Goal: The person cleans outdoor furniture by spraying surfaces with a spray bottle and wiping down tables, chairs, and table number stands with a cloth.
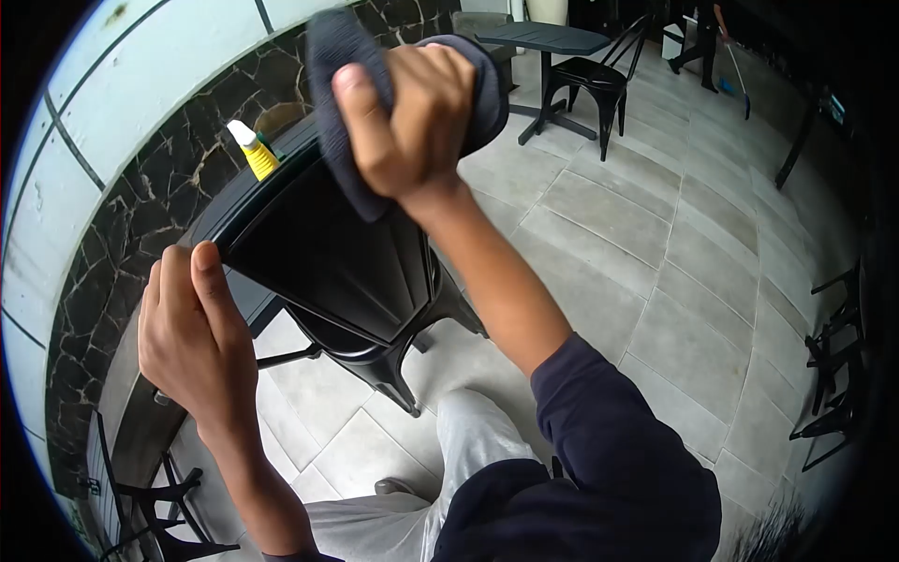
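Observation:
My right hand [407,117] grips a dark grey cloth [342,112], which hangs out on both sides of the fist at the upper right corner of a black metal chair's backrest [342,248]. At the backrest's upper left corner, my left hand [201,323] has its fingers curled round the edge. The chair's seat and legs show below the backrest, tilted in this view. Just beyond the top edge stands a yellow bottle [263,162] with a white top, its lower part hidden behind the chair.
A dark table [543,37] and a black chair [590,73] stand at the back. A person [704,47] holds a long-handled tool at the upper right. More black chairs [838,365] are at the right edge and lower left. A stone wall [122,220] curves along the left.

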A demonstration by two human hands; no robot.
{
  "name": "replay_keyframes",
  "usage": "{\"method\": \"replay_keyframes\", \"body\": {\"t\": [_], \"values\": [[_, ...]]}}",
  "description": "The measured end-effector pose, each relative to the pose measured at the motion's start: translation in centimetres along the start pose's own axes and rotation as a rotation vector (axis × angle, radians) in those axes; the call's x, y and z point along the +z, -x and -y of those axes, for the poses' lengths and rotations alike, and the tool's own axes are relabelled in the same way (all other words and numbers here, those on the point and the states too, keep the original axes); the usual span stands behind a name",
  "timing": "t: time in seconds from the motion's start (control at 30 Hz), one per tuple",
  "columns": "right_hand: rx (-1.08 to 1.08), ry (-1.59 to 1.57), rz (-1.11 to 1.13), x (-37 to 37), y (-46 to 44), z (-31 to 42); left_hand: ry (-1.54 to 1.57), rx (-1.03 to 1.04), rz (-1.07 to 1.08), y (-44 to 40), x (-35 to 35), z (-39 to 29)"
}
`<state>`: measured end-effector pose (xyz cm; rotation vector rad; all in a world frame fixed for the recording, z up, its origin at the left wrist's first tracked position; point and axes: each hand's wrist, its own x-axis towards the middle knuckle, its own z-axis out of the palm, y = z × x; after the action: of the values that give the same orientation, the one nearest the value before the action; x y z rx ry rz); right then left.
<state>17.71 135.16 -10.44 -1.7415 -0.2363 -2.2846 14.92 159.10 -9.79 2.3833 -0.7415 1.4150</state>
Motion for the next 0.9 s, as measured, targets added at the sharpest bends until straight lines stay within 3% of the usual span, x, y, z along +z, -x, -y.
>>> {"method": "replay_keyframes", "body": {"t": [0.03,0.13,0.2,0.27,0.33,0.43,0.53,0.73,0.83,0.9], "values": [[0.016,-0.031,0.033,-0.7,-0.2,-1.7,0.008,0.073,-0.139,0.0,0.8,0.1],[-0.039,-0.053,0.045,-1.1,-0.6,-5.0,-0.025,0.022,-0.232,-0.1,1.3,-0.5],[0.162,-0.084,0.058,-1.4,-0.2,-7.6,-0.02,0.009,-0.212,-0.2,1.4,-0.5],[0.505,-0.29,0.022,-1.9,1.1,-10.3,-0.002,-0.015,-0.268,-0.1,1.5,-0.6],[1.044,-0.654,0.004,-2.1,4.2,-12.0,0.001,-0.014,-0.248,-0.1,1.6,-0.6],[1.086,-1.012,0.029,0.3,14.0,-17.1,-0.017,-0.072,-0.272,-0.1,1.9,-1.0],[1.067,-0.886,0.014,0.1,16.1,-13.6,-0.01,-0.07,-0.282,0.1,1.9,-1.1],[1.293,-1.216,0.0,1.5,25.9,-15.3,-0.013,-0.074,-0.266,0.0,1.8,-1.2],[1.585,-0.882,-0.223,3.2,31.3,-14.6,-0.005,-0.039,-0.305,-0.1,2.1,-1.1],[1.712,-0.838,-0.298,4.0,33.9,-14.5,-0.032,-0.027,-0.314,-0.2,2.2,-1.0]]}}
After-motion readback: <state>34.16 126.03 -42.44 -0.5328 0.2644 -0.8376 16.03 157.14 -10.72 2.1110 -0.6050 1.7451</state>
